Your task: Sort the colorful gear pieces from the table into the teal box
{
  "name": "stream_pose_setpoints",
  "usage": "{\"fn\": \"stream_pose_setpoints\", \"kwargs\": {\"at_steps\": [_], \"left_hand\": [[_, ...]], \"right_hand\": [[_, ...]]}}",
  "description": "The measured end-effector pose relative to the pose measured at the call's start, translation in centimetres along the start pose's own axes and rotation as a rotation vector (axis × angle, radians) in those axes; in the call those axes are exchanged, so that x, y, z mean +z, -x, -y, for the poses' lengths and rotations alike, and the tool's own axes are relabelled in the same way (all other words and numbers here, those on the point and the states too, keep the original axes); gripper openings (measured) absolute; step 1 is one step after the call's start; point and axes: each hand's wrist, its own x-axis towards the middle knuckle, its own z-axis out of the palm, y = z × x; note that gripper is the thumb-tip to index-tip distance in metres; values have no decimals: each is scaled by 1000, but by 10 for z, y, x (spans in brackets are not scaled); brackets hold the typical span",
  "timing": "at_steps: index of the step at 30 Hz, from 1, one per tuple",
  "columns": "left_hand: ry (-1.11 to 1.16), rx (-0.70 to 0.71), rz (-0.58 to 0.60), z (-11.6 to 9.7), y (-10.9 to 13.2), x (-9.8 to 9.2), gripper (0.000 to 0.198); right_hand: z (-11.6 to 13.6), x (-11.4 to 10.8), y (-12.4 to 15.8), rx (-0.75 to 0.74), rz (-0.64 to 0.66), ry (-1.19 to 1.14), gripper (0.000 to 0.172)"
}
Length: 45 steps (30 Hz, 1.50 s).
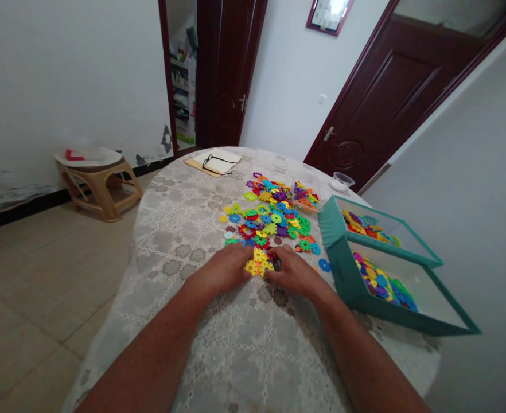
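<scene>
Between my two hands is a small cluster of yellow gear-shaped plastic pieces (259,263) with a bit of orange at its centre. My left hand (232,265) grips the cluster's left side, thumb near and fingers beyond. From the right, my right hand (291,267) pinches the same cluster between thumb and fingers. Whether it rests on the tablecloth or hangs just above it, I cannot tell. Right behind my fingers spreads a heap of loose gear-shaped pieces (274,218) in many colours. A single blue piece (324,265) lies right of my right hand.
A teal two-part box (343,269) holding more pieces stands at the right. Behind the heap are a clear container (305,198) of pieces and a transparent cup (342,180). Glasses (218,163) lie on a notebook (201,162) at the far edge. A stool (102,183) stands left.
</scene>
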Motion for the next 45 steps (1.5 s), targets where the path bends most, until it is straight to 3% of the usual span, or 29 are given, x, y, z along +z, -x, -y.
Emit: {"fn": "stream_pose_setpoints", "kwargs": {"at_steps": [3,10,18,25,30,33,38,45], "left_hand": [[-3,1,4,0,-2,3,25],[55,55,-57,-1,-4,9,27],[96,7,-32,-10,-3,4,32],[73,23,-36,-8,-3,5,30],[178,35,-85,-5,-5,7,36],[233,54,-83,-5,-7,7,29],[439,60,-96,-4,-10,9,25],[689,34,-106,-7,-17,12,25]], "right_hand": [[1,-1,0,-10,13,-13,30],[2,-3,7,-29,33,-47,39],[7,-7,10,-46,33,-49,25],[12,-3,20,-14,27,-152,43],[6,-4,20,-35,-20,-204,17],[-1,-4,17,24,-73,-303,14],[-7,4,12,164,-108,-607,29],[10,16,8,321,-41,-1055,49]]}}
